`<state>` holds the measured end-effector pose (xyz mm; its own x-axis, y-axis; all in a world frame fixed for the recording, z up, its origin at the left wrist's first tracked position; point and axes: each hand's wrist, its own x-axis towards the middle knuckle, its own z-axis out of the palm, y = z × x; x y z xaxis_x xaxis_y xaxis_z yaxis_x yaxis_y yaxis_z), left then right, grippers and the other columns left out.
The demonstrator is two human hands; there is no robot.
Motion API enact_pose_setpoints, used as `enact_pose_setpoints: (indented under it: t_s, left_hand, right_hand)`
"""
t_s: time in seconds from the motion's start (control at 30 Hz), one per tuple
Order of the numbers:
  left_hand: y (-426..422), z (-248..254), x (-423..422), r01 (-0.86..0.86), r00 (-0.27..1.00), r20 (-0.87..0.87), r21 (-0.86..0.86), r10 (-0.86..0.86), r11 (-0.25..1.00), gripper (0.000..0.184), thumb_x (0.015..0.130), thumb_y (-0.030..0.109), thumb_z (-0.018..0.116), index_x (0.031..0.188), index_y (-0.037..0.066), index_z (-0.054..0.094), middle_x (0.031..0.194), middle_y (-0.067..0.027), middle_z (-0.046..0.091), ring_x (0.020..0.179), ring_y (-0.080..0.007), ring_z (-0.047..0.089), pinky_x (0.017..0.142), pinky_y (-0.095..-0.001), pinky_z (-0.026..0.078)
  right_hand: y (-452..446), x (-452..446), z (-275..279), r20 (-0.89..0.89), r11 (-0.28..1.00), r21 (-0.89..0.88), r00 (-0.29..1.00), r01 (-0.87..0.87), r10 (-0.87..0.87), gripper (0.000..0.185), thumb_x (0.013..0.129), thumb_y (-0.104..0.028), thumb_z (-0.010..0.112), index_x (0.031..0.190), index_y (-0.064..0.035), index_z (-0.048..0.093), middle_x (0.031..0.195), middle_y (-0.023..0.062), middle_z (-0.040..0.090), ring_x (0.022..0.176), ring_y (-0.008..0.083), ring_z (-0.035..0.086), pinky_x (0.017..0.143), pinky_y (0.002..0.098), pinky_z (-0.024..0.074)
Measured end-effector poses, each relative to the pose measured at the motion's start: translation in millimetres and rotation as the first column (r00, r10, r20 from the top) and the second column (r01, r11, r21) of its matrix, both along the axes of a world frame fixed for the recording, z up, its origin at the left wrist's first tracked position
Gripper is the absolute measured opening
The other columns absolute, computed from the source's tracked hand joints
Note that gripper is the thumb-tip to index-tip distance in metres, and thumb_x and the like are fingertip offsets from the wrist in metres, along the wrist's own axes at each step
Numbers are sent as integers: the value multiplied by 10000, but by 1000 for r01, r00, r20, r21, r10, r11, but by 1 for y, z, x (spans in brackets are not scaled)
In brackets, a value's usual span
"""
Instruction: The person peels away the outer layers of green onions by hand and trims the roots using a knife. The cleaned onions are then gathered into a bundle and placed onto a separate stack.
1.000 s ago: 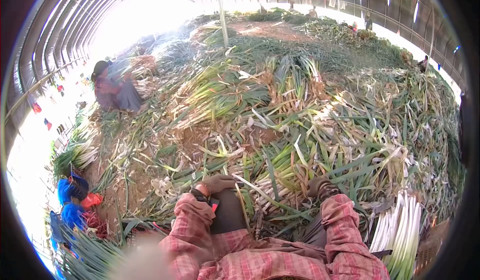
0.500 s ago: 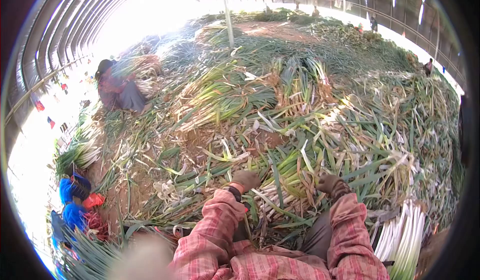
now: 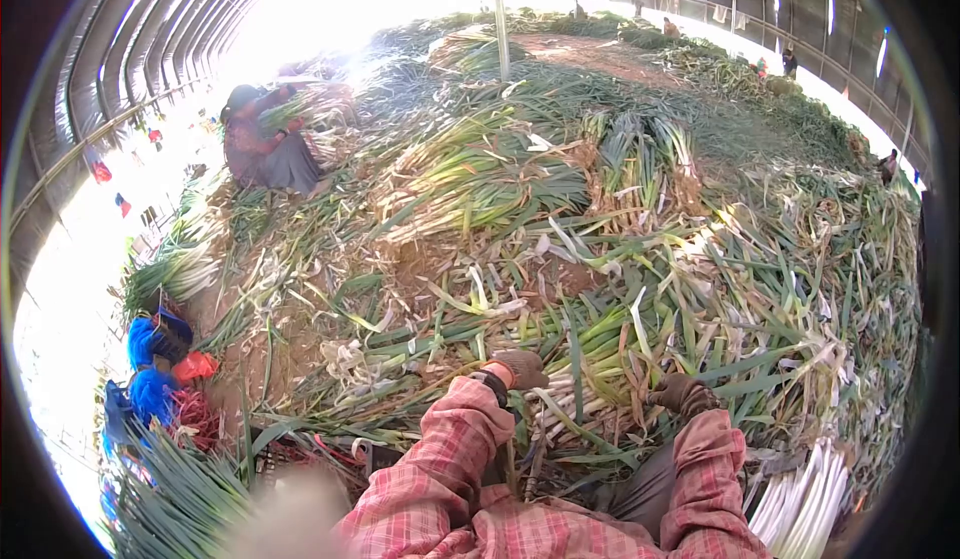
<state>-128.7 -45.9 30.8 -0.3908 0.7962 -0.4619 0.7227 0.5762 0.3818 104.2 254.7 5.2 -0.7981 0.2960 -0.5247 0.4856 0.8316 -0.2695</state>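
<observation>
Both my hands wear brownish gloves, with pink plaid sleeves behind them. My left hand is closed beside the white stalks at the left of a pile of green onions; what its fingers grip is hidden. On the other side of that pile, my right hand has its fingers curled at the yellowed leaves of the green onions, apparently gripping them. Cleaned white green onions lie in a bundle at the lower right. Loose leaves and peelings surround both hands.
Larger heaps of green onions lie ahead. Another person crouches at the left among stalks. Blue netting and a red bag sit at the left, near dark green leaves. A metal post rises farther back.
The view has shifted, so the scene sits farther right and the background slightly higher. My left hand has turned a little beside the stalks. My right hand remains by the leaves.
</observation>
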Motion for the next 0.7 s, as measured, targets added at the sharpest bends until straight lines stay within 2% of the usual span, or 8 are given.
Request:
enact_pose_setpoints:
  t_s: [0.17,0.33,0.4,0.6,0.7]
  left_hand:
    - [-4,8,-1,-13,999,-34,-95,9,995,501,798,492,568,1052,77,690,1042,-145,674,983,-335,630,837,-431,480]
    - [-3,2,0,-31,999,-24,-80,29,996,495,795,486,569,1056,83,689,1053,-140,672,988,-339,628,840,-433,477]
    - [0,1,1,-54,999,3,-99,54,994,493,794,478,567,1059,79,686,1057,-140,671,991,-342,627,842,-433,476]
    - [1,1,3,-43,999,-21,-99,41,994,485,787,443,572,1070,64,679,1070,-151,667,1006,-347,625,840,-448,477]
    - [1,5,5,-49,999,-19,-108,47,993,489,786,445,575,1079,67,676,1076,-152,666,1012,-345,625,847,-448,477]
  right_hand:
    - [7,0,-15,-29,999,15,998,-49,49,505,792,-500,658,1003,-43,701,877,135,706,792,273,662,747,371,500]
    - [14,5,-27,-11,1000,14,1000,-24,24,530,802,-530,639,1016,-49,699,895,149,703,813,279,663,765,379,499]
    - [2,5,-7,32,1000,-6,999,10,-10,542,809,-546,624,1026,-55,698,914,156,700,834,288,663,779,382,499]
    - [10,6,-21,50,997,61,998,-46,43,579,811,-593,589,1032,-70,701,953,161,694,867,313,657,797,388,497]
    - [11,7,-23,18,996,55,998,-67,66,555,810,-579,594,1020,-78,706,923,157,698,845,310,661,789,389,500]
